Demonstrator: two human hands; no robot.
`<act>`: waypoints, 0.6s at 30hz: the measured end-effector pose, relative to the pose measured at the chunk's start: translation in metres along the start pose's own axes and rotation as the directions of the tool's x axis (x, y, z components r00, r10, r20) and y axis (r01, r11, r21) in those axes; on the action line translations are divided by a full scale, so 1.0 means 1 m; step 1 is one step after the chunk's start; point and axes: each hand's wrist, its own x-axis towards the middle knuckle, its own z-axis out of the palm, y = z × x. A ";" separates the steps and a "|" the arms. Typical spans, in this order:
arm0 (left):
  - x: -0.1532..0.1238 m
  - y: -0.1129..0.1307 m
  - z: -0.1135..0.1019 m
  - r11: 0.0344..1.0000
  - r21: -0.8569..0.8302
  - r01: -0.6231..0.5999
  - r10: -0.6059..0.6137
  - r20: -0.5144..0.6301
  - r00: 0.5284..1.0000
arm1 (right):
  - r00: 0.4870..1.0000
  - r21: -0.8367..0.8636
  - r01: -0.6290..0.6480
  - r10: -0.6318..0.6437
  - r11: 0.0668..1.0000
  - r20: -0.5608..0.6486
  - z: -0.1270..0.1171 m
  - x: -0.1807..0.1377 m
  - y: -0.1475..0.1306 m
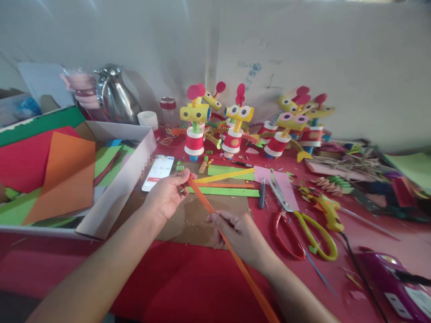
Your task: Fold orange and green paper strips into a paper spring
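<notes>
A long orange paper strip (247,277) runs slantwise between my hands and on down toward the bottom edge. My left hand (168,193) pinches its upper end, above a brown cardboard sheet (182,224). Farther down the strip, my right hand (235,231) grips it between thumb and curled fingers. Beyond the hands lie a yellow strip (232,175), another orange strip (232,185) and a green strip (235,192). Small folded paper springs (203,164) rest by a phone (158,174) that shows a timer.
Left stands a white box (116,143) of coloured paper. Scissors (286,206), a yellow glue gun (328,211) and a purple device (393,278) are on the right. Several paper-cup figures (233,139) line the wall, with a steel jug (116,96) to their left.
</notes>
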 end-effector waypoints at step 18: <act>-0.022 0.016 -0.012 -0.228 0.619 -0.752 0.217 0.785 0.580 | 0.993 -0.569 0.107 -0.118 0.815 0.018 -0.054 0.001 -0.002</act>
